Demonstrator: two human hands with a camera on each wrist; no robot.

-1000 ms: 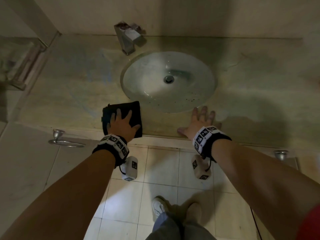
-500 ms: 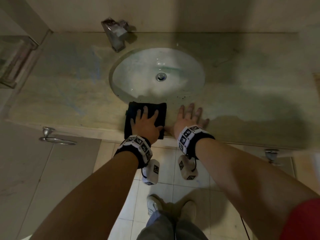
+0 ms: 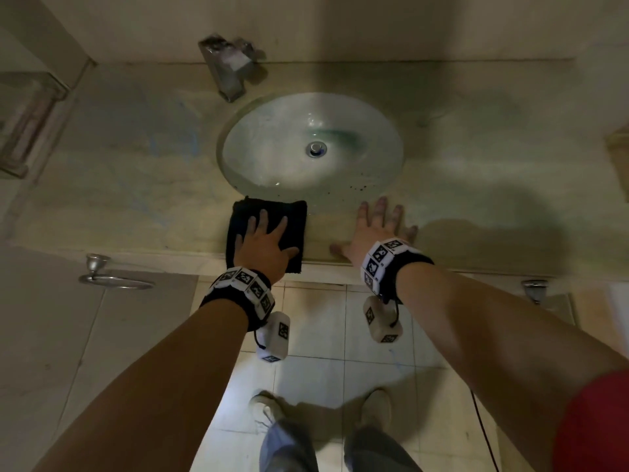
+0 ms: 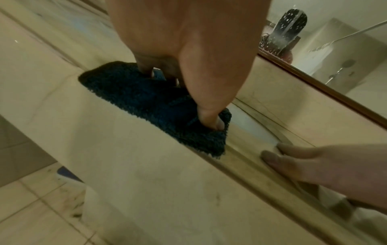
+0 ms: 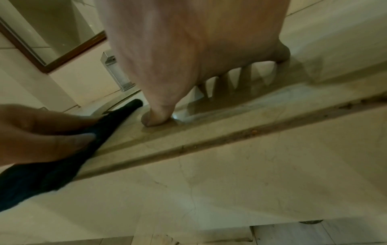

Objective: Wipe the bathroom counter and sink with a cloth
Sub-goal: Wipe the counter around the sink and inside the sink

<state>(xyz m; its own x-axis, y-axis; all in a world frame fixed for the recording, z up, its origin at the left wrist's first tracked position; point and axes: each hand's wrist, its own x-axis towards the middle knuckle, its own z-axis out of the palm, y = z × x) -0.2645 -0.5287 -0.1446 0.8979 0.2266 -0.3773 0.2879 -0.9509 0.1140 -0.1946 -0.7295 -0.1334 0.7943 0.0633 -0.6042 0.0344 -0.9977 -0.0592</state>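
A dark folded cloth (image 3: 269, 216) lies on the beige stone counter (image 3: 136, 185), just in front of the left part of the oval sink (image 3: 258, 148). My left hand (image 3: 263, 241) presses flat on the cloth with its fingers spread; in the left wrist view the fingertips (image 4: 211, 122) dig into the cloth (image 4: 136, 99). To the right, my right hand (image 3: 374, 229) rests flat on the bare counter at the sink's front rim, fingers spread and holding nothing. The right wrist view shows that hand (image 5: 188, 49) with its thumb on the stone, and the cloth (image 5: 41, 179) at the left.
A square chrome tap (image 3: 226, 68) stands behind the sink's left side. A glass shelf (image 3: 27, 120) hangs on the left wall. A towel ring (image 3: 112, 281) and a hook (image 3: 536, 287) stick out below the counter edge. My feet stand on the tiled floor (image 3: 316, 321).
My left hand slid the cloth right along the counter's front, from left of the sink to just in front of it, then a little back left. The right hand stayed flat on the counter.
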